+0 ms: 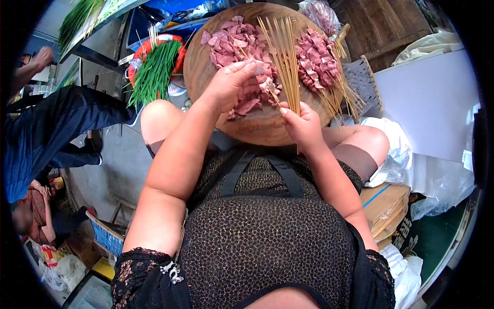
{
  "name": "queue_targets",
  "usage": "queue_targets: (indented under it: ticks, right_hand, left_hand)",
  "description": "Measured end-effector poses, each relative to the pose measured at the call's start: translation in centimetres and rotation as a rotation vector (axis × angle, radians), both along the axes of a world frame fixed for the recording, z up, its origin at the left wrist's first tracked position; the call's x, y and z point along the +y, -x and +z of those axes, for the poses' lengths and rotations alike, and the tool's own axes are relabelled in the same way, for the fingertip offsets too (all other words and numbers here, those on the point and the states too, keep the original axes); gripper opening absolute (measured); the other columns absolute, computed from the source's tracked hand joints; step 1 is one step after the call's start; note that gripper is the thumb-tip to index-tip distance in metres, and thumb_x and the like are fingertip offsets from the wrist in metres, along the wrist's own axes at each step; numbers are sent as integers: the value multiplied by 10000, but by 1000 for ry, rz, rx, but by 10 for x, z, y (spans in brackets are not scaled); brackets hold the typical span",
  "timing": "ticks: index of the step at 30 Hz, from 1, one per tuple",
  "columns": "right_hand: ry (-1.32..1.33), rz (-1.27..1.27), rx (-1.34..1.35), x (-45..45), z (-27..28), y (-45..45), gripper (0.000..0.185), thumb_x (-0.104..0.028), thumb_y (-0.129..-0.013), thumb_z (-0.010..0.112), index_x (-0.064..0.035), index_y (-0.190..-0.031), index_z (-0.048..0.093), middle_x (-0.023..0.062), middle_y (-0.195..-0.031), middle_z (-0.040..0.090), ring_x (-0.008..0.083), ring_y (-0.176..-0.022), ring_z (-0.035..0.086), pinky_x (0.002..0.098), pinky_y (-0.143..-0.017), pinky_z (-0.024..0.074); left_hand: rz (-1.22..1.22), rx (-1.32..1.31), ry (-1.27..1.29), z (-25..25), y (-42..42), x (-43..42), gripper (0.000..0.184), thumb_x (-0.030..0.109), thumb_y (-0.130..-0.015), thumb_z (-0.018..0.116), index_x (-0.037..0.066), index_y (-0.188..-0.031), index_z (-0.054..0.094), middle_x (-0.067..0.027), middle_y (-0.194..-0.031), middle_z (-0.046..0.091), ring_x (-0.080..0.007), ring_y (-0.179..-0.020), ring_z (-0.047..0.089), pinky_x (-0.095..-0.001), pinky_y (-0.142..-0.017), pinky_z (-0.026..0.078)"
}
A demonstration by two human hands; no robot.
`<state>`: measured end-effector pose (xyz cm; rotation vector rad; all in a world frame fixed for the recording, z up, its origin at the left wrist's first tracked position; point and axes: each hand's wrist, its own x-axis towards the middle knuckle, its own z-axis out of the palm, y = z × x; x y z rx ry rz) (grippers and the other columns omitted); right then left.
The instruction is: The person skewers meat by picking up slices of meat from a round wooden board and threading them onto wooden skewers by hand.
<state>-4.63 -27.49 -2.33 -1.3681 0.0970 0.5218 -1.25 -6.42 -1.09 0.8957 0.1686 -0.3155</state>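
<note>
My right hand (303, 124) is closed round a bundle of bamboo skewers (289, 67) that fan out upward over the round wooden board (206, 92). From the same hand a single skewer (276, 99) slants up to the left, with some meat near it. My left hand (231, 85) pinches a small pale piece of meat (259, 68) between thumb and fingers. Under and beyond it lies a loose heap of sliced pink meat (236, 44). On the board's right side, skewers threaded with meat (318, 61) are piled together, their bare ends pointing down right.
Green vegetable stalks (157, 67) stand in a red-lined container at left, beside a blue crate (146, 23). A white panel (427, 103) and cardboard (383, 206) are at right. One person's dark trousers (67, 118) show at left; another person (41, 211) is lower left.
</note>
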Motion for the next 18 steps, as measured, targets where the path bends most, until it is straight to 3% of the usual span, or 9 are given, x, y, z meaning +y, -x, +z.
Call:
queue_targets:
  ticks: [4,6,7,8,10,11,12,14,18]
  right_hand:
    - [-19,-43,9,-2,10,-2,159,-118,-830,603,-35,-964,578,-27,-675,524,33,-517,429,172,-458,326]
    - [-58,-58,16,-12,19,-2,160,-107,-832,600,-36,-972,571,-22,-679,525,32,-513,431,161,-447,318]
    - [-74,-66,20,-18,19,-2,161,-105,-833,598,-36,-976,569,-21,-679,524,32,-511,430,160,-446,318]
    - [-92,-73,23,-22,19,-2,163,-103,-834,596,-36,-979,567,-20,-678,523,32,-508,430,159,-445,317]
    - [-89,-90,21,-28,16,2,161,-104,-835,596,-41,-980,568,-19,-679,524,32,-508,431,159,-444,318]
    - [-78,-111,20,-30,14,4,159,-106,-836,595,-46,-981,569,-18,-680,524,31,-509,432,159,-443,319]
    - [-80,-113,21,-33,12,7,159,-106,-836,595,-46,-981,569,-18,-680,524,31,-509,432,159,-443,319]
    - [-34,-85,69,-36,8,11,156,-108,-837,594,-55,-982,571,-16,-678,524,32,-507,434,160,-439,321]
    - [-48,-88,70,-36,10,15,153,-113,-837,596,-61,-980,574,-16,-672,523,33,-496,427,163,-431,318]
  left_hand:
    - [37,-118,-178,17,2,22,289,222,-907,503,21,-1113,531,-86,-1058,604,-192,-926,602,-304,-811,483]
    - [231,-183,-537,8,-1,40,252,223,-878,563,31,-1040,582,-78,-1007,622,-167,-867,600,-263,-768,475]
    - [257,-229,-726,4,0,46,207,206,-830,627,47,-962,625,-53,-905,636,-139,-818,590,-235,-727,459]
    - [260,-229,-732,-1,5,48,207,206,-830,627,47,-962,625,-53,-905,636,-139,-818,590,-235,-727,459]
    - [76,-590,-1270,-2,19,46,171,174,-791,658,61,-918,643,-46,-831,608,-128,-772,575,-235,-707,451]
    - [-23,-584,-1415,-7,23,45,176,166,-747,672,84,-902,650,-70,-787,566,-181,-747,569,-278,-706,456]
    - [-67,-587,-1565,-3,28,39,181,158,-714,636,103,-883,665,-117,-844,570,-286,-835,561,-362,-748,463]
    - [-51,-616,-1644,-21,27,37,166,166,-738,593,103,-872,669,-120,-841,579,-300,-837,558,-377,-746,461]
    - [-73,-629,-1689,-13,23,35,177,165,-758,558,94,-878,667,-125,-816,584,-310,-840,554,-385,-751,459]
